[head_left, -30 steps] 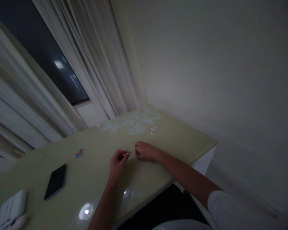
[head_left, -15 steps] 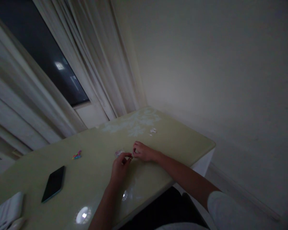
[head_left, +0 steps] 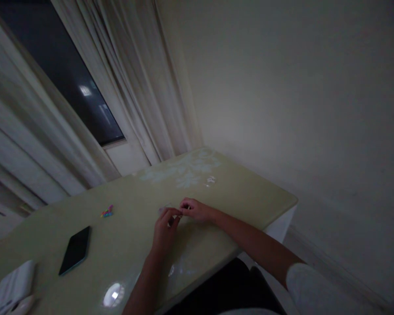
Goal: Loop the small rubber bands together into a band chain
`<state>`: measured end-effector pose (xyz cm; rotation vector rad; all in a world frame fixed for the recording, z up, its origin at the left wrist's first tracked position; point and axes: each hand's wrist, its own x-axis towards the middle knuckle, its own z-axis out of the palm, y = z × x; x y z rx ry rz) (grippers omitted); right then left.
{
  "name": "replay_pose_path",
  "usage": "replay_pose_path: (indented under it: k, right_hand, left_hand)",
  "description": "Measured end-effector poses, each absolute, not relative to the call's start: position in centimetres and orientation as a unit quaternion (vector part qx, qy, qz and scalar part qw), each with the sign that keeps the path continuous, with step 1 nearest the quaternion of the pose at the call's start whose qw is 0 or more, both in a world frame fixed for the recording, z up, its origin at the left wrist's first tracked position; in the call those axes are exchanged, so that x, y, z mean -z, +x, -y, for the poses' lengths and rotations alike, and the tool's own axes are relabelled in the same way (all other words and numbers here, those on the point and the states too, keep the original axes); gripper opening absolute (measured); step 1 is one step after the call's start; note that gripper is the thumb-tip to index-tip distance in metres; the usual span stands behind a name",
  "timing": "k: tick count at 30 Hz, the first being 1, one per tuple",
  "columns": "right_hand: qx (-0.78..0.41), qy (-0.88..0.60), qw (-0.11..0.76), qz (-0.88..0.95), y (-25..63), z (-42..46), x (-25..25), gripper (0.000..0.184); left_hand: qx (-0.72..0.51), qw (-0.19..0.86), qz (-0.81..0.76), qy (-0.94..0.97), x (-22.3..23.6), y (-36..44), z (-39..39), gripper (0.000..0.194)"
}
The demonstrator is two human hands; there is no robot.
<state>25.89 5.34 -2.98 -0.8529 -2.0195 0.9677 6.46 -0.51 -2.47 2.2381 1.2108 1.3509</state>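
My left hand (head_left: 166, 225) and my right hand (head_left: 195, 210) meet fingertip to fingertip just above the table (head_left: 131, 245). Both are closed in a pinch around something tiny, mostly covered by the fingers and too small to name. Just behind the left fingers lies a clear, thin plastic piece (head_left: 164, 207), partly hidden by that hand. Beyond the right hand, a few small white pieces (head_left: 210, 180) rest on the tabletop. A little heap of small multicoloured pieces (head_left: 107, 211) sits to the left of my hands.
A dark phone (head_left: 75, 250) lies on the left part of the table. Near the lower left corner is a white object (head_left: 15, 284), with a smaller rounded white one beside it. A wall (head_left: 282, 109) and curtains (head_left: 141, 87) stand behind the table.
My right hand has shifted slightly down and closer to the left, so the fingertips now touch or overlap. The whole view has moved a little.
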Motion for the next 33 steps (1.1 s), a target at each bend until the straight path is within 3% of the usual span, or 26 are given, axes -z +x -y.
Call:
replay_pose_path:
  k: [7, 22, 33]
  right_hand:
    - [-0.255, -0.478, 0.438, 0.718, 27.9, -7.0, 2.4, 0.007]
    - [-0.148, -0.536, 0.29, 0.779, 29.2, -7.2, 3.5, 0.01]
    - [-0.142, -0.527, 0.284, 0.789, 28.9, -6.6, 3.3, 0.008]
  left_hand:
    - [-0.485, 0.181, -0.466, 0.718, 2.8, 5.9, 0.2, 0.025]
    - [-0.52, 0.271, -0.482, 0.651, 3.5, 5.7, -0.7, 0.024]
    - [-0.51, 0.279, -0.465, 0.668, 2.9, 5.8, -0.5, 0.027]
